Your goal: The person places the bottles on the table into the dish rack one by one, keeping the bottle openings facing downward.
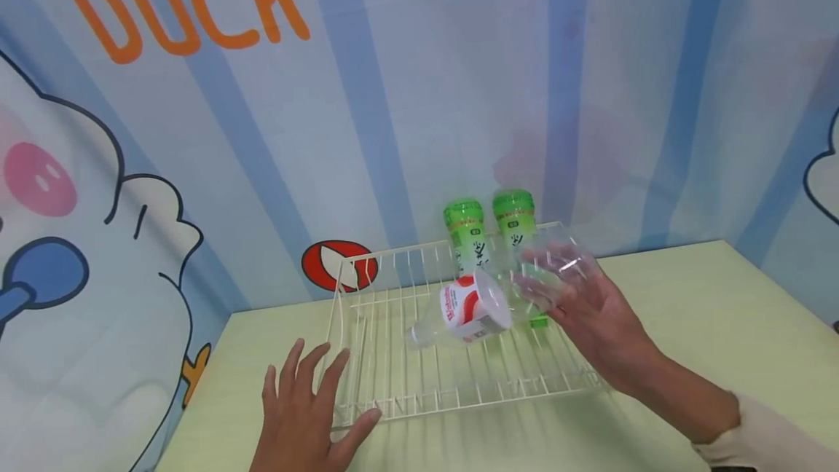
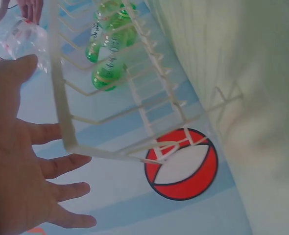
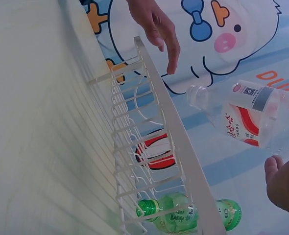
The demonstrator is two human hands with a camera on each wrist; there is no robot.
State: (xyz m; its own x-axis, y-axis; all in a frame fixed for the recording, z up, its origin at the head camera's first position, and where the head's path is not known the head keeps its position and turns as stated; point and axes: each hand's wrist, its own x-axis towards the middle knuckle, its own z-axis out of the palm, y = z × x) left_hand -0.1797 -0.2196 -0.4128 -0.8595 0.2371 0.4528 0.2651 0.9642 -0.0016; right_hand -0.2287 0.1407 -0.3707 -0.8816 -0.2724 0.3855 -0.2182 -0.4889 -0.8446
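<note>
Since the clear bottle (image 1: 488,304) looks empty, light and crushable, right hand (image 1: 599,315) cradles its base loosely; left hand (image 1: 301,414) spread, steadying rack (image 1: 367,355).

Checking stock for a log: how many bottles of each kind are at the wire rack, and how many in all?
Green bottles, lying in the white wire rack: 2
Clear bottle with red-and-white label, at the right hand: 1
Total: 3 bottles

We read "DUCK" in orange on backdrop (image 1: 406,93). Bottle (image 1: 468,312) label print was too blurred; green bottles' (image 1: 488,235) likewise.
</note>
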